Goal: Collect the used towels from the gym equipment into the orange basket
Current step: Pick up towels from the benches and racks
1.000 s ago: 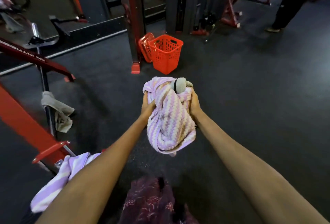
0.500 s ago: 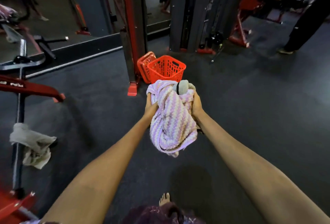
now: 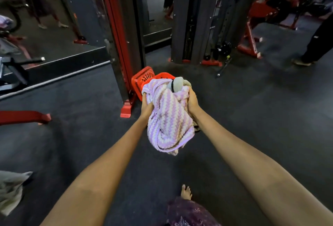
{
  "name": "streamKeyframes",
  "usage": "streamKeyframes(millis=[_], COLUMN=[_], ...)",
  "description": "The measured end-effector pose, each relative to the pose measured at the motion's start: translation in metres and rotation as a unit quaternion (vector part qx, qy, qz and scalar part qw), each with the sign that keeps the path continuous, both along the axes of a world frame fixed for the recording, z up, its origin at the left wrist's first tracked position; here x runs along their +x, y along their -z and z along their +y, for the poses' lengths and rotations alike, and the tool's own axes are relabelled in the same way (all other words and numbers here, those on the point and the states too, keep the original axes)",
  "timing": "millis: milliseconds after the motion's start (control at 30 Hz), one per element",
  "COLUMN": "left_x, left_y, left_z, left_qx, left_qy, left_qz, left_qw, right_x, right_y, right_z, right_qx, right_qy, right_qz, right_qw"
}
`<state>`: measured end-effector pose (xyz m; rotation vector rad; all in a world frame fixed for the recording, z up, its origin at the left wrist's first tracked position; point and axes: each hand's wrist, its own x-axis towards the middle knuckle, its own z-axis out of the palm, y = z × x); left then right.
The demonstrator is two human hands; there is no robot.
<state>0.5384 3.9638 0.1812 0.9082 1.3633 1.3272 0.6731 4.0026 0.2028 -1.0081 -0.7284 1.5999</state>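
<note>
While the bundled towels (image 3: 169, 117) are gripped by the left hand (image 3: 146, 106) and right hand (image 3: 192, 100) at centre frame, the orange basket (image 3: 153, 80) has been brought much nearer, now partly hidden behind them. Only the drop seems left; a grey towel (image 3: 10, 189) at lower left is uncollected.

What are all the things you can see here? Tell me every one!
striped towel: 1, pink and white, bunched in both hands
grey towel: 1, rolled, on top of the bundle
basket: 1, orange, on the floor by the red post
rag: 1, grey, at the left edge
post: 1, red, beside the mirror
other person's leg: 1, dark trousers, far right
foot: 1, bare, bottom centre
left hand: grips the bundle
right hand: grips the bundle
</note>
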Motion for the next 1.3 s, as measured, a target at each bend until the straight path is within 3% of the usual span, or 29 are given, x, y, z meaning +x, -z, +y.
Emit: streamKeyframes(millis=[200, 800, 1033, 1300], left_x=[0.019, 0.003, -0.014, -0.025], left_y=[-0.014, 0.005, 0.002, 0.053], left_z=[0.126, 0.495, 0.589, 0.644], left_qx=[0.015, 0.000, -0.036, -0.113], left_qy=[-0.043, -0.178, -0.213, -0.287], left_qz=[-0.013, 0.000, 0.018, -0.010], left_qw=[0.999, 0.984, 0.976, 0.951], right_x=[0.016, -0.010, -0.036, -0.059], right_y=[-0.016, -0.018, 0.001, 0.069], right_z=[0.146, 0.534, 0.642, 0.720], right_qx=[0.010, 0.008, -0.020, -0.099], right_qy=[-0.057, -0.179, -0.198, -0.269], right_qz=[-0.043, -0.007, -0.006, -0.041], right_qw=[0.997, 0.984, 0.980, 0.957])
